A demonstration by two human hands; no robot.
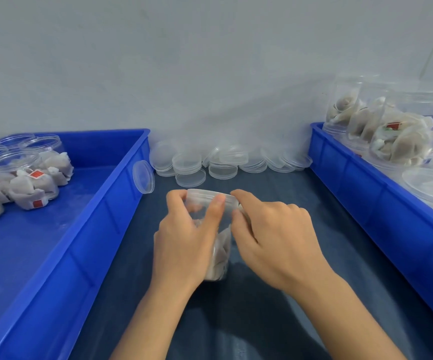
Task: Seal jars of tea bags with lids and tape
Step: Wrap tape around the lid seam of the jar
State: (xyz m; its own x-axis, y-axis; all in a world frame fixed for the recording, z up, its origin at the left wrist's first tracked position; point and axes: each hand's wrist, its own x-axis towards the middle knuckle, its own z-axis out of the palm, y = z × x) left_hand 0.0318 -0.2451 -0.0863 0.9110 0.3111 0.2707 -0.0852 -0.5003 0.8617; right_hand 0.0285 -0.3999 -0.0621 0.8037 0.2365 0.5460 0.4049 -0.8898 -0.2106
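Here left hand (184, 237) and right hand (272, 235) both grip lidded jar (219, 252); no legible writing.

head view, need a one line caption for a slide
Both hands, left hand and right hand, hold a lidded jar of tea bags between two blue trays, spare lids behind.

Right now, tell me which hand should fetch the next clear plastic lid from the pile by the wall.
Right. The left hand wraps the clear plastic jar of tea bags, steadying it, while the right hand only pinches at the clear lid on top and could probably let go more easily to reach the pile of lids.
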